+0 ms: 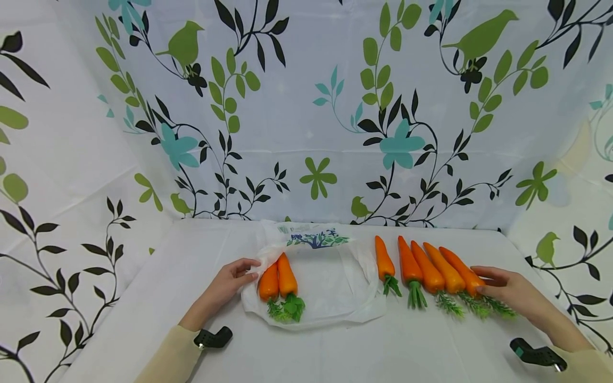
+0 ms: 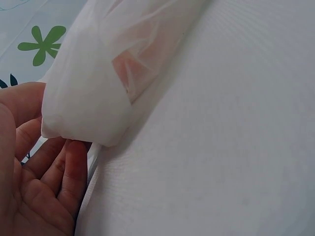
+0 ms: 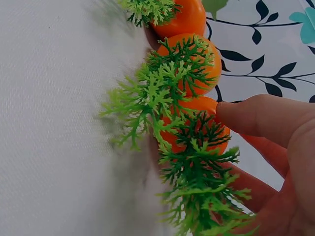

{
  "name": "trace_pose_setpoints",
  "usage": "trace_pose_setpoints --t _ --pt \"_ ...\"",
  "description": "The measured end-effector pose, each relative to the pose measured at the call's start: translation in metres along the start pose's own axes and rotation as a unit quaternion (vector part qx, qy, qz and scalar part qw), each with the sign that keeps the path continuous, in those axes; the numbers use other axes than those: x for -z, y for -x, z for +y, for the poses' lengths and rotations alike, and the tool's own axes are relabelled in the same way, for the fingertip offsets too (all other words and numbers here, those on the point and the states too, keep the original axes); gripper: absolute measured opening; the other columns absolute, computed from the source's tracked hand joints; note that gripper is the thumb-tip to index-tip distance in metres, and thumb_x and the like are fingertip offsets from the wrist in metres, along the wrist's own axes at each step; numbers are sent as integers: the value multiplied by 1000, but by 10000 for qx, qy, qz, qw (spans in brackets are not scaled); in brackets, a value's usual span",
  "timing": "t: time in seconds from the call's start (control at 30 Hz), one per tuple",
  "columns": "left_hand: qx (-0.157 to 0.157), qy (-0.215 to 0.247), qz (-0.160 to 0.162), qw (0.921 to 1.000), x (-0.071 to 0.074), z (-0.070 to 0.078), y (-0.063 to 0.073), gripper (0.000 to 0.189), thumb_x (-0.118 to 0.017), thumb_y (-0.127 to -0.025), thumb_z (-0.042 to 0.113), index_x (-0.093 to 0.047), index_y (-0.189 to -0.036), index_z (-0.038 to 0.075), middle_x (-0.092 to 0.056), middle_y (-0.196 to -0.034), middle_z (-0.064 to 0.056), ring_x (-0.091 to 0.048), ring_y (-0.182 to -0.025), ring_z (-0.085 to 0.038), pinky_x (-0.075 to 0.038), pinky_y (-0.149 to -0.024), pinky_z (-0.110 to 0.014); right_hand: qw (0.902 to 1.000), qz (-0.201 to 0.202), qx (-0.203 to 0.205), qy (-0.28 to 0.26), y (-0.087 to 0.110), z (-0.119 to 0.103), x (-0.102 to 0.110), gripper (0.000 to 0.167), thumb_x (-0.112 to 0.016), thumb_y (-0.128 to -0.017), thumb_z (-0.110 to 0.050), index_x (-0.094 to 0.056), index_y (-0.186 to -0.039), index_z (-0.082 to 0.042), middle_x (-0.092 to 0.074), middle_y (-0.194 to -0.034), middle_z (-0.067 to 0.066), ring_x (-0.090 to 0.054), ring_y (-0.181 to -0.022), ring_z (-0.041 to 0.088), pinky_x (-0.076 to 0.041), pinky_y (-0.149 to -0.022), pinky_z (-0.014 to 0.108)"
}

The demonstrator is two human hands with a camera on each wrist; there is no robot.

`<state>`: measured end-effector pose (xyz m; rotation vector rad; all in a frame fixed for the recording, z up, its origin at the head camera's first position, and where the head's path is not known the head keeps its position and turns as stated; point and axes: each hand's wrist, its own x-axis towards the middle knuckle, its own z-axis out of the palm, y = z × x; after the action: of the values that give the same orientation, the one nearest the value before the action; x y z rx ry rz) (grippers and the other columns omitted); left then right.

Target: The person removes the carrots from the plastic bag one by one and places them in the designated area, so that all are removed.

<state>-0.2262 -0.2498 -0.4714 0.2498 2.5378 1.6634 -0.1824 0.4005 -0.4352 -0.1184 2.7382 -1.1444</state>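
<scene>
A white plastic bag (image 1: 330, 290) with a printed tree lies flat on the table, and two toy carrots (image 1: 287, 276) with green tops rest at its left side. My left hand (image 1: 234, 279) pinches the bag's left edge; in the left wrist view the fingers (image 2: 74, 172) go under the thin plastic. To the right of the bag, several toy carrots (image 1: 409, 263) lie in a row, tips away from me. My right hand (image 1: 507, 290) grips the rightmost carrot (image 1: 462, 271), its thumb on the thick end beside the leafy top (image 3: 202, 172).
The white-covered table (image 1: 345, 351) ends at the back against a hanging cloth (image 1: 306, 117) printed with leaves and birds. One carrot (image 1: 383, 258) lies close to the bag's right edge, slightly apart from the others. Each wrist wears a black camera mount (image 1: 213, 338).
</scene>
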Motion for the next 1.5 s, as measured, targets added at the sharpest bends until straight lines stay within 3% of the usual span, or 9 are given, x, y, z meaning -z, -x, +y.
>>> trace_pose_setpoints --t 0.2,0.53,0.93,1.17,1.4,1.5 --pt "69 45 11 10000 -2 -1 2 35 -70 -95 24 -64 -126 10 -58 -134 -12 -59 -109 -23 -50 -91 -29 9994 241 21 263 3 -5 3 63 -64 -98 -33 -44 -145 4 -46 -140 34 -49 -120 50 -49 -87 60" --pt "58 153 -82 9998 -2 -2 4 36 -68 -96 23 -62 -128 9 -57 -135 -13 -60 -105 -23 -52 -84 -25 9969 507 247 548 3 -24 -1 59 -63 -99 -31 -46 -144 3 -47 -139 34 -46 -121 55 -44 -87 68" --pt "16 127 -97 9999 1 -2 3 36 -67 -97 23 -62 -129 9 -55 -138 -15 -59 -108 -24 -52 -85 -26 9934 829 694 378 0 -62 -19 45 -63 -99 -21 -55 -137 2 -54 -136 28 -52 -119 49 -55 -84 46" --pt "-37 206 -158 9997 2 -1 2 37 -67 -97 23 -61 -129 7 -54 -138 -17 -60 -109 -25 -54 -85 -27 9912 876 896 418 -4 -88 -34 40 -66 -96 -15 -61 -133 0 -50 -139 30 -53 -118 46 -50 -76 18" --pt "-13 169 -150 9997 1 0 2 36 -69 -96 22 -62 -128 7 -56 -136 -16 -61 -106 -24 -53 -83 -25 9912 747 1087 103 -6 -111 -56 38 -69 -94 -15 -64 -130 -3 -54 -135 27 -56 -115 42 -53 -71 23" --pt "-17 167 -156 9997 2 -1 1 36 -68 -96 21 -62 -128 7 -56 -136 -16 -61 -105 -23 -53 -82 -25 9909 716 1143 -42 -9 -119 -68 37 -71 -92 -13 -66 -128 -5 -62 -126 23 -62 -91 32 -50 -61 24"
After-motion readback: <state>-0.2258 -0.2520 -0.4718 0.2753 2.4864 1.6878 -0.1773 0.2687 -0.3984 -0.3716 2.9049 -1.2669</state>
